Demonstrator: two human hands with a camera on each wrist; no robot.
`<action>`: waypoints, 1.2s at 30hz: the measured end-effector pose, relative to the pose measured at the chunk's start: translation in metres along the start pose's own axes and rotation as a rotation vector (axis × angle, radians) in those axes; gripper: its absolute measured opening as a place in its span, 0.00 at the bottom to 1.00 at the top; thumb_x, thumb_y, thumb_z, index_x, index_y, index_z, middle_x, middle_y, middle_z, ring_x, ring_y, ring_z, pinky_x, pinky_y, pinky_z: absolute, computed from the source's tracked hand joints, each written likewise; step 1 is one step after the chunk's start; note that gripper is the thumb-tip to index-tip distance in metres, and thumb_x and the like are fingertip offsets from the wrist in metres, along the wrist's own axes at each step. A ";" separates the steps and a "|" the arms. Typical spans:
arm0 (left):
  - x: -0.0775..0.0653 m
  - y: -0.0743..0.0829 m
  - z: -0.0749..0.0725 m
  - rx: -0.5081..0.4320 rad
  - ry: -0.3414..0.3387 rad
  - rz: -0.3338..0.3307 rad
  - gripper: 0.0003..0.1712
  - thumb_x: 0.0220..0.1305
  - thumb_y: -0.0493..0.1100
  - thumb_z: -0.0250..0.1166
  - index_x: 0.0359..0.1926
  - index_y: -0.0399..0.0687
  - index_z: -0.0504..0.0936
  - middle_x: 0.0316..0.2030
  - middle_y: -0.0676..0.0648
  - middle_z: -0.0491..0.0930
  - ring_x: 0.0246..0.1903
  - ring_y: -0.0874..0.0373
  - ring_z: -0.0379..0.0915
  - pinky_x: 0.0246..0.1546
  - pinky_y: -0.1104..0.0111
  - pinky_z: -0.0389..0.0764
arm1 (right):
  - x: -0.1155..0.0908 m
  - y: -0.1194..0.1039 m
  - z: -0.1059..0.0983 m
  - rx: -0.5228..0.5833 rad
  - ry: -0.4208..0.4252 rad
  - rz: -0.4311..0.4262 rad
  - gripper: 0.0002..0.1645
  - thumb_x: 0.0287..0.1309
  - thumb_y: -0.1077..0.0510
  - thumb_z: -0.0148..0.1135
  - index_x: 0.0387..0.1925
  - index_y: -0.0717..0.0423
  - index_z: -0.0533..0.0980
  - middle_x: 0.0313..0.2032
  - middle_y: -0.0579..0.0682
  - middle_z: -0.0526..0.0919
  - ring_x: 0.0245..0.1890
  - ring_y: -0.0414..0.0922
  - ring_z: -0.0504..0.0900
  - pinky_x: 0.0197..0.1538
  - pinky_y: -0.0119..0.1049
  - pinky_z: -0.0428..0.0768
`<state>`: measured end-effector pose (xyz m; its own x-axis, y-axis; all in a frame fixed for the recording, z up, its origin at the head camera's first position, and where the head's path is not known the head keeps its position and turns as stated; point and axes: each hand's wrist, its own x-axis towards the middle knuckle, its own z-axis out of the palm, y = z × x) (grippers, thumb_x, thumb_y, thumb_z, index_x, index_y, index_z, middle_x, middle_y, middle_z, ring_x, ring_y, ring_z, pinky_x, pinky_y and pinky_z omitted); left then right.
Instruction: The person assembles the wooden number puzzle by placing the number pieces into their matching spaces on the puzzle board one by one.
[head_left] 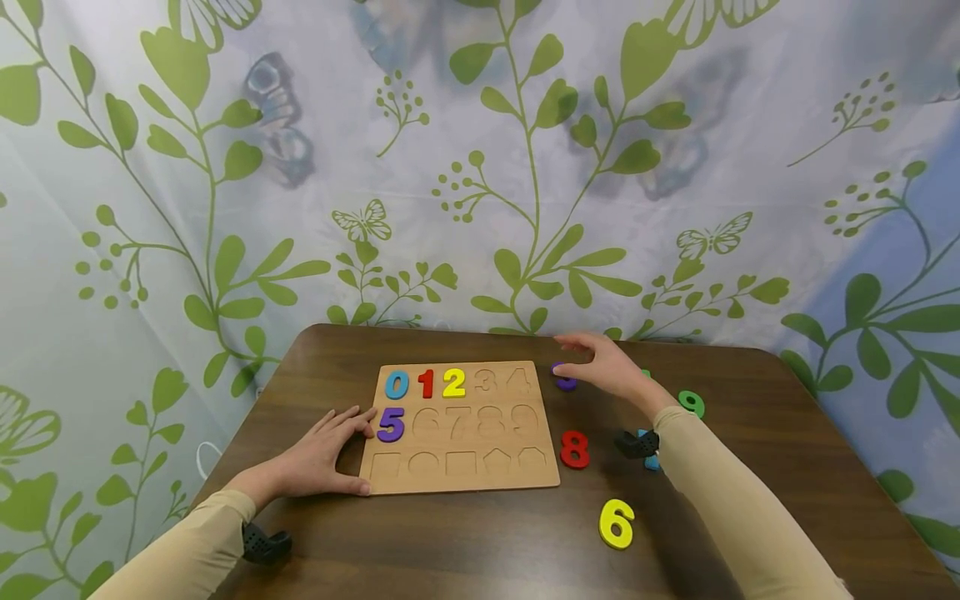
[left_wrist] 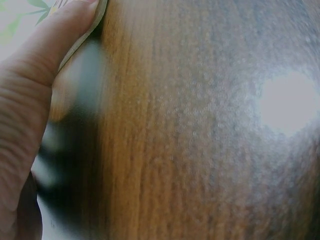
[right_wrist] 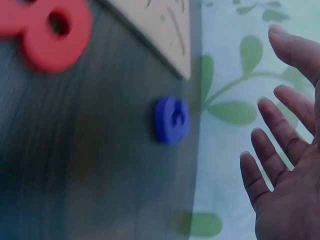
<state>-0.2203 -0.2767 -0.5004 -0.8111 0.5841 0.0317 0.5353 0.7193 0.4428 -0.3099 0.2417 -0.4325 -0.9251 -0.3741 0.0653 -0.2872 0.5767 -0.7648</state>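
My left hand rests at the left side of a wooden number puzzle board. Its thumb touches the near-left corner and its fingers lie along the left edge. Set in the board are a blue 0, a red 1, a yellow 2 and a purple 5; the other recesses are bare. Over a purple number 3, right of the board, hovers my right hand. In the right wrist view its fingers are spread, apart from the number.
Right of the board lie a red 8, a yellow 6 and a green 9. A blue piece and a green piece are partly hidden by the right arm. Behind the brown table hangs a leaf-patterned curtain.
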 end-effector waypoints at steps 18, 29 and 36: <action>0.000 0.001 -0.001 0.001 -0.005 -0.008 0.45 0.48 0.79 0.70 0.57 0.57 0.71 0.77 0.44 0.59 0.76 0.36 0.47 0.72 0.35 0.41 | -0.014 0.048 -0.009 -0.139 -0.016 0.131 0.43 0.62 0.45 0.72 0.74 0.53 0.66 0.66 0.58 0.73 0.68 0.60 0.67 0.66 0.64 0.67; 0.000 -0.001 -0.001 0.001 -0.012 -0.014 0.45 0.48 0.79 0.70 0.57 0.57 0.71 0.78 0.45 0.58 0.77 0.36 0.46 0.72 0.35 0.41 | -0.004 0.060 -0.004 -0.154 -0.050 0.124 0.44 0.60 0.49 0.74 0.73 0.55 0.66 0.66 0.62 0.73 0.69 0.64 0.62 0.68 0.66 0.62; 0.001 -0.001 -0.001 0.004 -0.012 -0.012 0.45 0.48 0.79 0.70 0.57 0.58 0.71 0.78 0.45 0.58 0.77 0.36 0.46 0.73 0.36 0.41 | 0.007 0.060 0.001 -0.265 -0.058 0.127 0.44 0.56 0.46 0.75 0.72 0.49 0.70 0.63 0.58 0.75 0.65 0.63 0.59 0.64 0.68 0.58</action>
<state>-0.2218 -0.2773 -0.5000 -0.8145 0.5800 0.0156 0.5266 0.7277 0.4394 -0.3329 0.2730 -0.4788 -0.9441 -0.3237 -0.0629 -0.2323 0.7882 -0.5700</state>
